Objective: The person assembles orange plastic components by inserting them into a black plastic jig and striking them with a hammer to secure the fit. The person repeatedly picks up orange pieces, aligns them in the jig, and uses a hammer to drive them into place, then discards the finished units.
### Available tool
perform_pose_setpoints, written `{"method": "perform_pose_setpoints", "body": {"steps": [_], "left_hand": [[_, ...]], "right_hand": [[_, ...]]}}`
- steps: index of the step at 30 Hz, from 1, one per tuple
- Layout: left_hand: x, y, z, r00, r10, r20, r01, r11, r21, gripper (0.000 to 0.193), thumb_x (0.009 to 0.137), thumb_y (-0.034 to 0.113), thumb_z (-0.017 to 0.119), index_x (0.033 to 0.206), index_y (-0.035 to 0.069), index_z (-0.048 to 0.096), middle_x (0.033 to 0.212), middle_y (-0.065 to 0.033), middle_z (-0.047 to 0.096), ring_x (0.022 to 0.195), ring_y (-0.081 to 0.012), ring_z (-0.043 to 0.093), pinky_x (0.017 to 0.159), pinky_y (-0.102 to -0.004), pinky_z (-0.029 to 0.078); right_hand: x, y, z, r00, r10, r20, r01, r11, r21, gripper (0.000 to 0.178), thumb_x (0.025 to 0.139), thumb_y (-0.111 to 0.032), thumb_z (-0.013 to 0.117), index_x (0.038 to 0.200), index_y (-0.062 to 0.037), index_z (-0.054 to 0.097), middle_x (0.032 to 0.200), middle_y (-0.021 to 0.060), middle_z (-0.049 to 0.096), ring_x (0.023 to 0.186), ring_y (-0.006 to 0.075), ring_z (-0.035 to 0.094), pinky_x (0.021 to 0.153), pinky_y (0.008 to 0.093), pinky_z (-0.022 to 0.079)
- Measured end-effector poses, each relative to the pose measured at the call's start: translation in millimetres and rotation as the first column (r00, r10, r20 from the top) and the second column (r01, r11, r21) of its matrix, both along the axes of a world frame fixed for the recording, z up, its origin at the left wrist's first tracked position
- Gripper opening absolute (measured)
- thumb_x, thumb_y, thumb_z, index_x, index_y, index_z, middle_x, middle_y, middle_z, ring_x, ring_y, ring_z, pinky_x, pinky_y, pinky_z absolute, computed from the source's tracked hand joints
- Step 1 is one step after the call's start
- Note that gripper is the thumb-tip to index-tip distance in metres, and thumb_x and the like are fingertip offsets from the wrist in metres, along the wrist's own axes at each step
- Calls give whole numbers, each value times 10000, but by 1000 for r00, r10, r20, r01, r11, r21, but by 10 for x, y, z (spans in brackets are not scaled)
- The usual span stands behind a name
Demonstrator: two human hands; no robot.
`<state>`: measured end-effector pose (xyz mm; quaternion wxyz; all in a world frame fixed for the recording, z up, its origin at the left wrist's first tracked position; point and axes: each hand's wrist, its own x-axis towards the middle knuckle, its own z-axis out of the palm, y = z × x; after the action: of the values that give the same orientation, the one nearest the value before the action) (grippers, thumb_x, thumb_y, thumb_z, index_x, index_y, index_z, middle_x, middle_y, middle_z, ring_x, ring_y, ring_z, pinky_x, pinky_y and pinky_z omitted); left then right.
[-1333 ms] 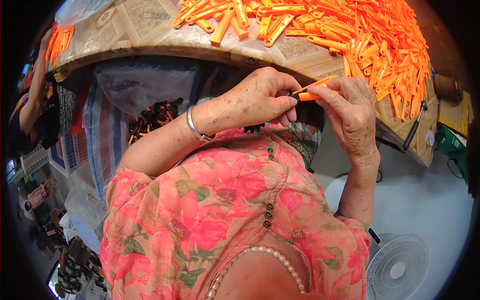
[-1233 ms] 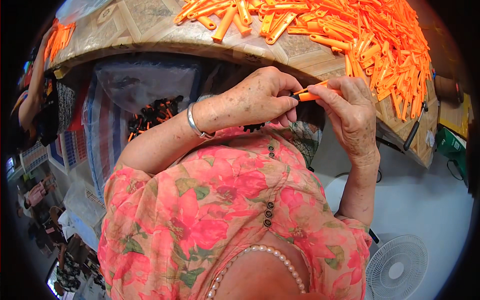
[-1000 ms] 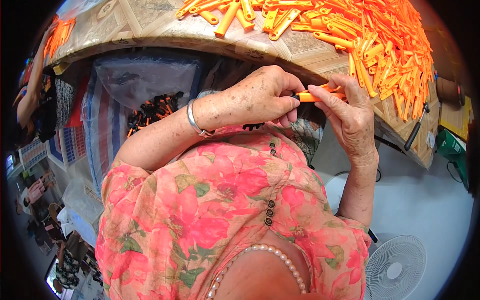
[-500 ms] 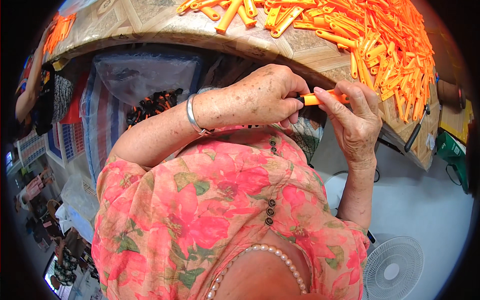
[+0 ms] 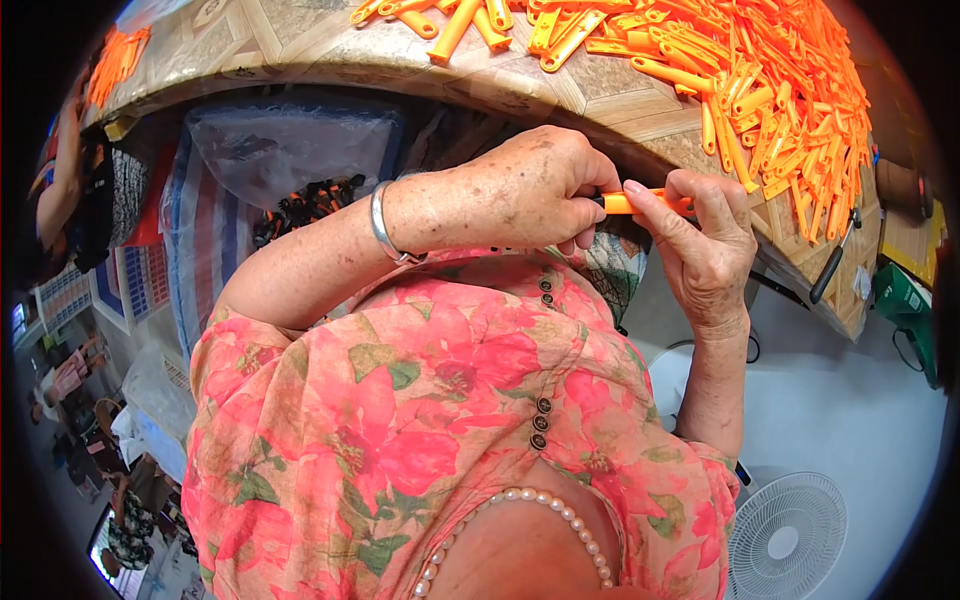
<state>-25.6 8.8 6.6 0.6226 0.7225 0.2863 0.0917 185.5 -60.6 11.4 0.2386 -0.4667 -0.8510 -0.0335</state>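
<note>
Right fingers [image 5: 656, 213] pinching smooth slender orange handle [image 5: 618, 204], left fingers [image 5: 580, 213] closed on mostly hidden black part [image 5: 601, 202], glossy patterned tabletop [image 5: 340, 45]

A wood-patterned table [image 5: 320, 45] (shiny along its edge) above a pale floor [image 5: 810, 400].

The place is identified as a workshop by the large heap of like orange plastic handles [image 5: 775, 110] spread on a patterned table [image 5: 630, 105]. Black and orange pieces [image 5: 310, 205] are collected in a striped bag [image 5: 203, 245] below the table edge, and grid-sided baskets [image 5: 148, 280] are set farther left. More orange pieces [image 5: 119, 65] are piled at the table's left end, where another person [image 5: 65, 172] is stationed.
</note>
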Motion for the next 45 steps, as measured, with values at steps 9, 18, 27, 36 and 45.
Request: {"method": "perform_pose_setpoints", "body": {"steps": [9,18,27,36,45], "left_hand": [[10,-61,-112,999,35,-15,-18,785,619,186,849,176,645,936,13,668,682,-157,646,634,-319,645,579,-394,504],[7,-53,-158,1000,-3,-29,19,821,570,170,840,167,644,922,18,648,760,-176,645,725,-381,623,617,-453,485],[-3,-96,-175,999,-30,-27,40,787,615,117,839,117,623,874,9,596,764,-177,618,734,-390,610,611,-456,479],[6,-151,-208,1000,-25,-14,27,702,712,95,779,65,609,856,26,571,775,-132,603,697,-340,624,578,-421,503],[-2,-219,-320,1000,8,0,-6,718,696,71,760,53,594,822,24,576,740,-137,594,675,-349,613,560,-420,496]], "right_hand": [[-80,-4,56,997,-14,-72,9,998,-61,364,646,-118,765,1006,-154,723,926,20,573,810,207,567,717,336,489],[-30,5,19,957,-54,-284,-54,932,-358,251,744,-117,747,972,-53,664,833,79,635,775,252,598,694,349,477],[-70,-1,39,937,-111,-331,-76,860,-504,174,790,-113,712,937,-34,665,789,93,632,726,258,600,650,349,479],[-98,-20,24,931,-207,-300,-34,769,-638,146,838,-160,660,891,-24,660,772,120,636,728,291,621,660,385,483],[-194,-84,-140,955,-159,-249,10,860,-509,149,811,-169,685,825,-30,635,730,114,611,692,302,598,630,399,470]]}}
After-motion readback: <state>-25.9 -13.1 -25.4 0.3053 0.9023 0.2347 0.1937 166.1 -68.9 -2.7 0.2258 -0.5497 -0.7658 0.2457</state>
